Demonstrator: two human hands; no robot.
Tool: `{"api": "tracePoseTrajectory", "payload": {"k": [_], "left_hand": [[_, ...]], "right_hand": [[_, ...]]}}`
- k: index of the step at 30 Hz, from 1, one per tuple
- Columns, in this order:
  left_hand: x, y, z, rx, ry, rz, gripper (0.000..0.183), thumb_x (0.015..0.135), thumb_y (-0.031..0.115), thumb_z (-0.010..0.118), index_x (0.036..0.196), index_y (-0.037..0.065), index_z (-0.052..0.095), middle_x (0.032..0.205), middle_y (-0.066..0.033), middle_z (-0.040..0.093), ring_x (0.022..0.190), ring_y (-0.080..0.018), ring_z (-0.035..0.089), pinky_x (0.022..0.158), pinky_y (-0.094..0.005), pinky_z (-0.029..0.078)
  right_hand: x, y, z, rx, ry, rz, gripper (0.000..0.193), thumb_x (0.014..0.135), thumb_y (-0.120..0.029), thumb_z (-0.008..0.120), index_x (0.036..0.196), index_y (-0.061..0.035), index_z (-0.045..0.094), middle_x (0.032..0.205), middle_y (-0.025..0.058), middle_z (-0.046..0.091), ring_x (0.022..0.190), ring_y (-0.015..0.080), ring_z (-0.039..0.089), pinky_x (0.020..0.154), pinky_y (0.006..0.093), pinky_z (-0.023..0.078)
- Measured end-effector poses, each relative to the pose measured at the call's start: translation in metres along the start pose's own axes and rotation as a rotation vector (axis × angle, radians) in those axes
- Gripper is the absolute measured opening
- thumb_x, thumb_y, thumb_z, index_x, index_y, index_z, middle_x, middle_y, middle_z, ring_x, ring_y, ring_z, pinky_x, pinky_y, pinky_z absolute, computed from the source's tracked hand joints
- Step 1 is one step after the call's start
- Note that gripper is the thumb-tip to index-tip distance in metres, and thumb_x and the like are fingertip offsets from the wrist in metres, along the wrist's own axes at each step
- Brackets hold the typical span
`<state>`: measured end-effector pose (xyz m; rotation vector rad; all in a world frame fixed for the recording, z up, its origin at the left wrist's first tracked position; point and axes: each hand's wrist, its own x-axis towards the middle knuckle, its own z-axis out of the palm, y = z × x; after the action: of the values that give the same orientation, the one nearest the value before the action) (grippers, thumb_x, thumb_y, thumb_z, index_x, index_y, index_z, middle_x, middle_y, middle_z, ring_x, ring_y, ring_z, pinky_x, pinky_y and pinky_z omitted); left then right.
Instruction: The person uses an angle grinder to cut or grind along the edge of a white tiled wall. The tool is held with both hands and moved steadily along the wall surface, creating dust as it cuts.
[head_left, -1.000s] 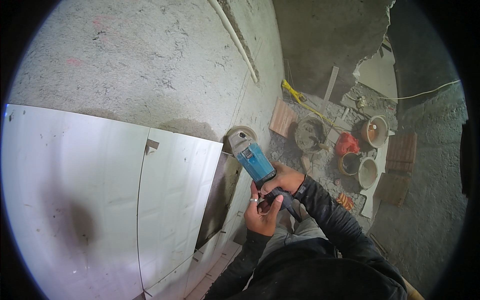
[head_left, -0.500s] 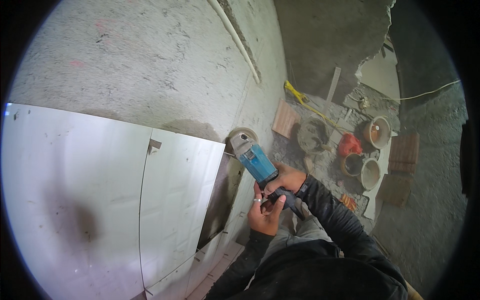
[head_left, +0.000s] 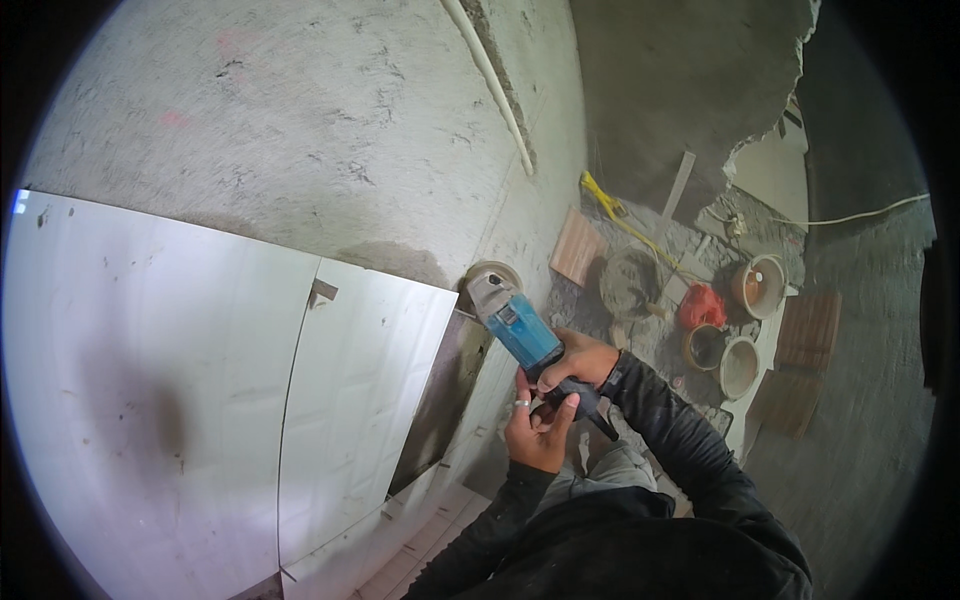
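Observation:
A blue angle grinder [head_left: 522,330] with a grey metal head is between my hands. Its round disc [head_left: 508,268] sits near the upper right corner of a white wall tile [head_left: 365,350]; whether it touches the tile cannot be told. My right hand [head_left: 588,360] wraps the grinder's body from the right, behind the blue housing. My left hand [head_left: 538,435], with a ring on one finger, grips the dark rear handle from below. Beside the tile is a dark gap [head_left: 440,400] in the tiling.
Another large white tile [head_left: 150,350] adjoins on the left, below the bare rough wall [head_left: 300,130]. A white pipe [head_left: 490,75] runs down the wall. Rubble, a mortar tub [head_left: 630,283], several buckets [head_left: 740,367], a red bag [head_left: 702,307] and brown boards [head_left: 808,330] lie to the right.
The view has shifted slightly, so the scene sits a little further right. Both hands keep their hold on the angle grinder, and its head stays by the tile corner.

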<state>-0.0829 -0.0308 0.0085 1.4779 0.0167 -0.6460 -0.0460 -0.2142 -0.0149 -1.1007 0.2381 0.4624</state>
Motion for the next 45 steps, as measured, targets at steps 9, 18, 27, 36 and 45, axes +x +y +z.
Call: {"api": "tracePoseTrajectory", "payload": {"k": [9, 18, 27, 36, 45], "left_hand": [[0.011, -0.014, 0.017, -0.106, 0.136, -0.050, 0.079, 0.096, 0.013, 0.081, 0.154, -0.010, 0.033, 0.139, -0.0200, 0.056, 0.124, -0.0231, 0.062, 0.102, -0.0319, 0.056], [0.006, -0.059, 0.031, -0.383, -0.217, -0.453, 0.040, 0.091, 0.011, 0.087, 0.122, 0.000, 0.064, 0.112, -0.0050, 0.070, 0.107, -0.0145, 0.068, 0.086, -0.0268, 0.058], [-0.045, -0.083, 0.060, -0.346, -0.219, -0.300, 0.043, 0.090, 0.024, 0.089, 0.117, -0.001, 0.067, 0.102, -0.0017, 0.074, 0.092, -0.0127, 0.068, 0.083, -0.0302, 0.055], [-0.069, -0.118, 0.053, 0.362, -0.170, -0.065, 0.044, 0.089, 0.022, 0.085, 0.114, -0.004, 0.058, 0.091, -0.0103, 0.071, 0.081, -0.0175, 0.070, 0.073, -0.0345, 0.057], [-0.004, -0.089, 0.017, -0.352, -0.267, -0.203, 0.039, 0.100, 0.015, 0.070, 0.134, 0.002, 0.058, 0.120, -0.0085, 0.071, 0.106, -0.0183, 0.073, 0.096, -0.0335, 0.058]], "right_hand": [[0.007, 0.007, -0.027, -0.054, -0.118, 0.067, 0.057, 0.070, -0.013, 0.084, 0.120, 0.0059, 0.065, 0.099, 0.0099, 0.075, 0.090, 0.0195, 0.072, 0.082, 0.0314, 0.057], [-0.039, 0.016, -0.027, -0.131, 0.065, 0.061, 0.058, 0.069, -0.010, 0.088, 0.120, 0.0047, 0.065, 0.099, 0.0106, 0.076, 0.092, 0.0210, 0.074, 0.086, 0.0349, 0.059], [-0.092, 0.032, -0.016, -0.248, 0.251, 0.072, 0.057, 0.069, -0.015, 0.085, 0.119, 0.0051, 0.066, 0.101, 0.0118, 0.076, 0.092, 0.0241, 0.074, 0.087, 0.0361, 0.058], [-0.109, 0.030, 0.045, -0.764, 0.625, -0.069, 0.062, 0.061, -0.025, 0.086, 0.110, 0.0071, 0.066, 0.091, 0.0196, 0.072, 0.082, 0.0297, 0.071, 0.080, 0.0415, 0.057], [-0.090, -0.001, 0.001, -0.973, 0.396, -0.108, 0.061, 0.062, -0.027, 0.093, 0.109, 0.0033, 0.070, 0.089, 0.0227, 0.074, 0.085, 0.0347, 0.076, 0.082, 0.0431, 0.058]]}}
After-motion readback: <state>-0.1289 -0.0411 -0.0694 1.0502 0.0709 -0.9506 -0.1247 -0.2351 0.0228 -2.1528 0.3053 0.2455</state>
